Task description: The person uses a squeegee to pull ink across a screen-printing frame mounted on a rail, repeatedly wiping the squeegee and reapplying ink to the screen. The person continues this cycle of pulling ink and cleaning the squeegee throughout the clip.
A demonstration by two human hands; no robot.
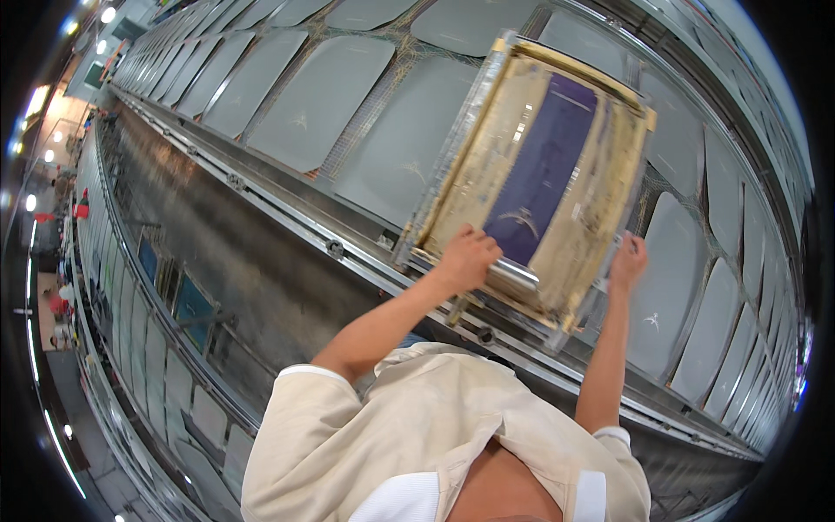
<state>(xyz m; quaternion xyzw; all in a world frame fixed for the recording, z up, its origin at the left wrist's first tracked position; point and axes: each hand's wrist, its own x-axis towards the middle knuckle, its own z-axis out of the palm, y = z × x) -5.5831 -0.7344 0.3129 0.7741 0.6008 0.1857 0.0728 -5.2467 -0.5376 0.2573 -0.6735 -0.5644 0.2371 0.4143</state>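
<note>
A screen printing frame point(639, 139) with yellowed taped edges lies tilted across the long printing table in front of me. Down its middle runs a purple mesh strip point(548, 157) with a small pale bird-like mark near its lower end. My left hand point(470, 259) is closed round one end of a squeegee point(511, 275), a metallic bar crossing the near end of the strip. At the frame's right side, my right hand point(628, 259) has its fingers curled against the edge. Part of its grip is hidden.
Grey fabric panels point(322, 104) lie in rows along the table, several with small pale marks. A metal rail point(335, 250) with fittings edges its near side. Beyond the dark aisle floor point(217, 226) on the left stands another long table point(161, 365) with similar panels.
</note>
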